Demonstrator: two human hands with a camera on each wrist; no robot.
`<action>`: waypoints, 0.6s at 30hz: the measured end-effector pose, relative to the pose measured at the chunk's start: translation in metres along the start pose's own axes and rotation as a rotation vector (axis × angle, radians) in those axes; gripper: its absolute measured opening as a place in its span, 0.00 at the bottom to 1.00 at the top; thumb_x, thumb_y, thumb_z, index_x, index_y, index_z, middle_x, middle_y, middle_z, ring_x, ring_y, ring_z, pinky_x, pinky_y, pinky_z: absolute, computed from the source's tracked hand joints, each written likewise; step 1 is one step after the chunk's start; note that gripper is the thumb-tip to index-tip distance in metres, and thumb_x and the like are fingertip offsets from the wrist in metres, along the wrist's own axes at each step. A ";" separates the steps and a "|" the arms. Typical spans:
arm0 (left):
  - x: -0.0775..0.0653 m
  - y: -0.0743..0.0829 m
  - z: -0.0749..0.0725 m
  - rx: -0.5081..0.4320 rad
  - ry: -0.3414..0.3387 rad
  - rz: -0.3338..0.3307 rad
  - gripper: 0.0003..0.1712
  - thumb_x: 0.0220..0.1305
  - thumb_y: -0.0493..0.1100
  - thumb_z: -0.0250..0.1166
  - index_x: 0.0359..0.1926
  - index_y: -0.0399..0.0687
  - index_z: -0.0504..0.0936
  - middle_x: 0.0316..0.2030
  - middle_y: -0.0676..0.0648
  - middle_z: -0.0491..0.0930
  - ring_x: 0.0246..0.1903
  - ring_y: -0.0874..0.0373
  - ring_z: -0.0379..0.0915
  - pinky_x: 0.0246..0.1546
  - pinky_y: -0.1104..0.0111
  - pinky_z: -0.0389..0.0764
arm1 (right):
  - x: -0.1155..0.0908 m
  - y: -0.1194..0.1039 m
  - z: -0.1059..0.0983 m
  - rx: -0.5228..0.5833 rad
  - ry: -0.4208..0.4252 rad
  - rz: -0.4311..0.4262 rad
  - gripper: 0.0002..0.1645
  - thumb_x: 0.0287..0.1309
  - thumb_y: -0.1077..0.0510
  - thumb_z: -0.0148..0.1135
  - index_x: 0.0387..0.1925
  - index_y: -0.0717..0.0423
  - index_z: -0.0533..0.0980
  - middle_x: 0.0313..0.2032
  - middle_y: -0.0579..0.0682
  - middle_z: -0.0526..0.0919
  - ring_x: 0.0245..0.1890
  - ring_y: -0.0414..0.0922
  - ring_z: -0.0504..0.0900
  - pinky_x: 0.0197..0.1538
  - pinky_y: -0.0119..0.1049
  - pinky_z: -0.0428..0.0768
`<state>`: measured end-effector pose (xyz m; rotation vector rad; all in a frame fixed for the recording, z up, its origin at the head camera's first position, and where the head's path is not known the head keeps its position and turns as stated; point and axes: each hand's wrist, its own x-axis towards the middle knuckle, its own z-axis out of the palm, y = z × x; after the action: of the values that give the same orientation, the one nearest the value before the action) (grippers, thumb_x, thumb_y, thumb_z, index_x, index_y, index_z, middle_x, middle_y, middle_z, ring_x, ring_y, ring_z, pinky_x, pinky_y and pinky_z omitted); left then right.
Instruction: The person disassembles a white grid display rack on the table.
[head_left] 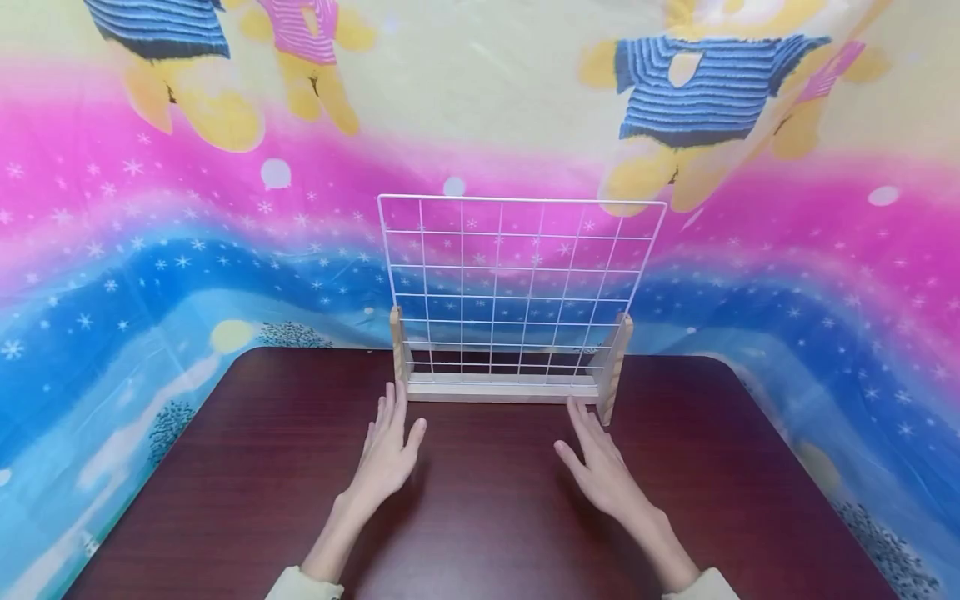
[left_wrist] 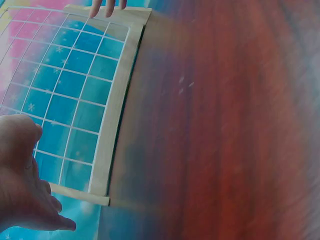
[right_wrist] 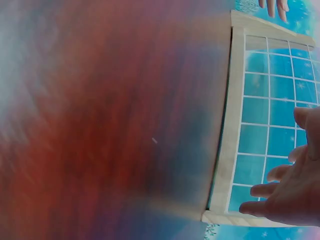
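A white wire grid panel (head_left: 495,297) stands upright in a pale wooden base (head_left: 502,391), tilting slightly back. Wooden side posts flank it, the left post (head_left: 397,346) and the right post (head_left: 617,367). In front of the left post is my left hand (head_left: 386,454), fingers extended and thumb apart, holding nothing. My right hand (head_left: 600,471) mirrors it near the right post, its fingers stretched toward the base and its palm turned inward. Both wrist views show the hands overlapping the grid, with the left hand (left_wrist: 22,175) and right hand (right_wrist: 295,185) each spread and unloaded.
The rack stands near the back edge of a dark red-brown wooden table (head_left: 480,517) with rounded far corners. Behind and beside the table hangs a colourful cloth (head_left: 487,100) printed with bears and snowflakes. Light sleeves (head_left: 303,585) show at the wrists.
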<state>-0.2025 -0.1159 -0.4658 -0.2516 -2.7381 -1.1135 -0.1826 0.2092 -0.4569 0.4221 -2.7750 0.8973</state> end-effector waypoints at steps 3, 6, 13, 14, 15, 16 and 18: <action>0.006 -0.003 -0.005 -0.051 -0.002 -0.008 0.40 0.76 0.54 0.45 0.76 0.43 0.36 0.75 0.39 0.33 0.73 0.40 0.29 0.64 0.36 0.43 | 0.003 0.001 -0.005 0.004 0.001 -0.010 0.41 0.70 0.48 0.52 0.75 0.55 0.47 0.73 0.62 0.50 0.71 0.62 0.49 0.64 0.68 0.50; 0.012 -0.008 -0.008 -0.095 0.002 -0.011 0.41 0.76 0.54 0.45 0.75 0.41 0.35 0.75 0.38 0.34 0.72 0.39 0.31 0.64 0.37 0.44 | 0.006 0.001 -0.009 0.022 -0.014 -0.012 0.42 0.71 0.47 0.51 0.75 0.55 0.46 0.74 0.61 0.48 0.72 0.60 0.48 0.64 0.69 0.49; 0.027 -0.016 -0.010 -0.184 0.004 -0.050 0.40 0.77 0.54 0.44 0.75 0.42 0.35 0.75 0.39 0.37 0.73 0.43 0.35 0.68 0.49 0.46 | 0.011 0.002 -0.010 0.084 0.001 -0.026 0.41 0.69 0.52 0.55 0.74 0.60 0.49 0.73 0.61 0.51 0.72 0.60 0.49 0.64 0.66 0.52; 0.028 -0.017 -0.011 -0.194 0.006 -0.061 0.40 0.77 0.54 0.44 0.76 0.43 0.35 0.75 0.39 0.38 0.72 0.44 0.37 0.69 0.50 0.47 | 0.012 0.002 -0.010 0.094 0.006 -0.026 0.41 0.69 0.53 0.55 0.74 0.60 0.49 0.73 0.61 0.52 0.72 0.60 0.49 0.65 0.65 0.52; 0.030 -0.017 -0.012 -0.204 0.012 -0.074 0.40 0.76 0.54 0.44 0.76 0.44 0.36 0.75 0.39 0.40 0.72 0.45 0.39 0.68 0.51 0.48 | 0.012 0.003 -0.010 0.103 0.010 -0.027 0.40 0.69 0.53 0.56 0.74 0.61 0.50 0.73 0.60 0.53 0.72 0.59 0.49 0.65 0.64 0.53; 0.032 -0.018 -0.012 -0.212 0.020 -0.084 0.39 0.76 0.54 0.45 0.76 0.46 0.36 0.75 0.39 0.42 0.72 0.45 0.42 0.68 0.51 0.50 | 0.012 0.003 -0.010 0.109 0.012 -0.025 0.40 0.69 0.53 0.55 0.74 0.61 0.50 0.73 0.60 0.53 0.72 0.59 0.50 0.65 0.63 0.53; 0.035 -0.019 -0.014 -0.227 0.037 -0.090 0.39 0.76 0.52 0.47 0.76 0.47 0.38 0.73 0.38 0.48 0.70 0.43 0.51 0.67 0.50 0.53 | 0.012 0.004 -0.010 0.122 0.017 -0.022 0.40 0.69 0.54 0.56 0.73 0.61 0.50 0.73 0.59 0.54 0.72 0.58 0.51 0.66 0.62 0.54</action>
<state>-0.2388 -0.1355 -0.4610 -0.1366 -2.6128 -1.4395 -0.1945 0.2152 -0.4476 0.4606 -2.7037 1.0630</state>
